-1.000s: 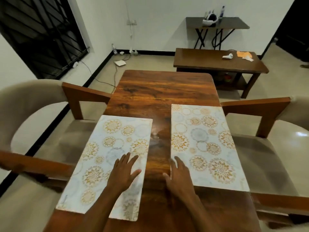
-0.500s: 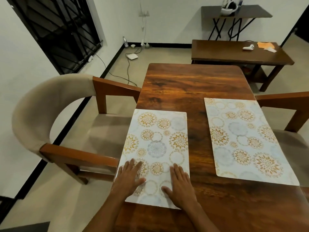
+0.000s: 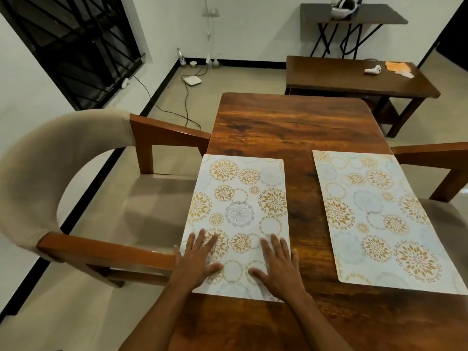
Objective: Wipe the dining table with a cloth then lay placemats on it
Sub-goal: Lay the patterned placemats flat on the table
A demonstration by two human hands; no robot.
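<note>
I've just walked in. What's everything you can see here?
table: one, brown wood, centre
left placemat: one, white with gold and blue rosettes, table's left side
right placemat: one, same pattern, table's right side
left chair: one, beige with wooden arms, left of table
right chair: one, partly in view, right of table
low table: one, dark brown, beyond the table
gadget: one, white, on low table
paper: orange, on low table
box: one, white, on floor, cabled
window: one, black bars, left wall
left hand: one, bare, flat on left placemat
right hand: one, bare, flat beside it
</note>
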